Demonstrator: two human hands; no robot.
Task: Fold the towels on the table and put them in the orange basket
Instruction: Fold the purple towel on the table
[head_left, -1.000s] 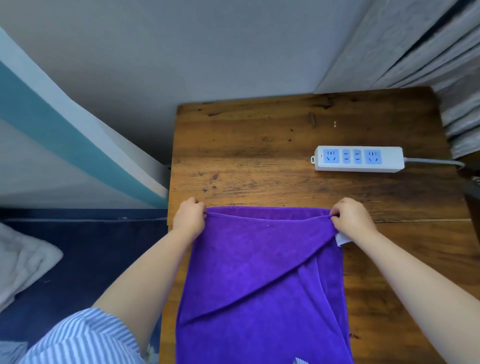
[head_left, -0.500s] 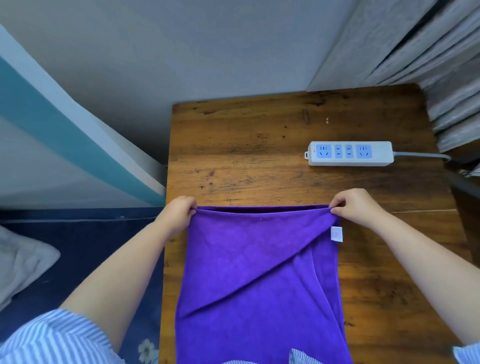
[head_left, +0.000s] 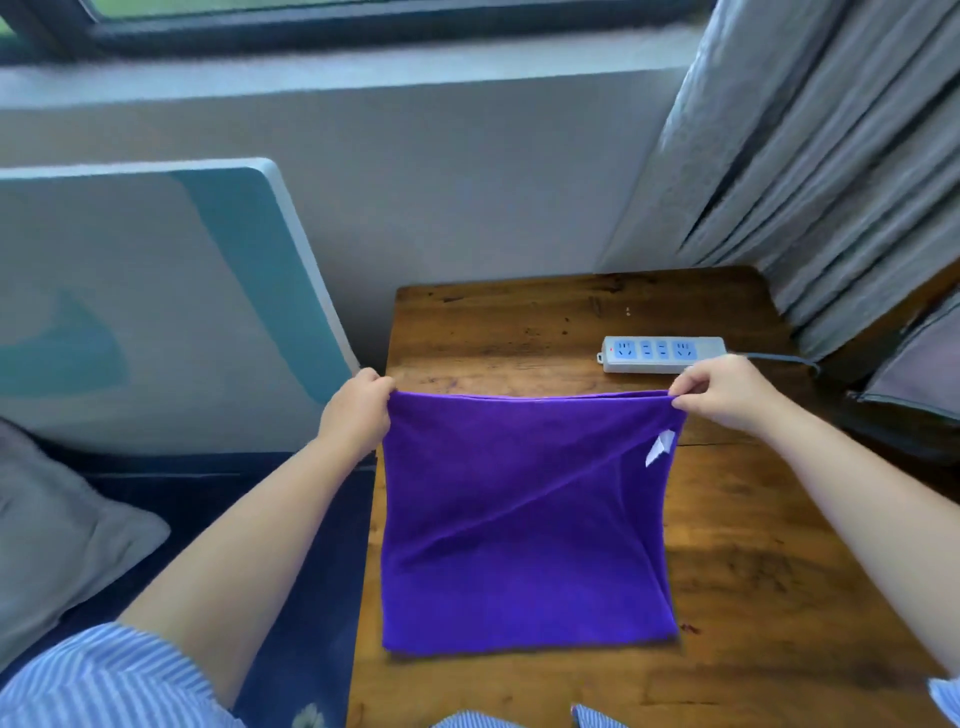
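Observation:
A purple towel (head_left: 524, 545) hangs doubled over the wooden table (head_left: 753, 597), its lower fold edge just above the tabletop. My left hand (head_left: 356, 413) grips the towel's upper left corner. My right hand (head_left: 727, 392) pinches the upper right corner between thumb and fingers. A white label (head_left: 660, 449) dangles below the right corner. A diagonal crease runs across the front layer. The orange basket is not in view.
A white power strip (head_left: 662, 354) with a grey cable lies at the table's back right. Grey curtains (head_left: 831, 156) hang at the right. A teal and white board (head_left: 156, 291) leans at the left, beside a grey cushion (head_left: 47, 540) on dark blue floor.
Both hands have raised the towel off the table, so its lower edge now shows. The camera has tilted up, and the window sill has come into view.

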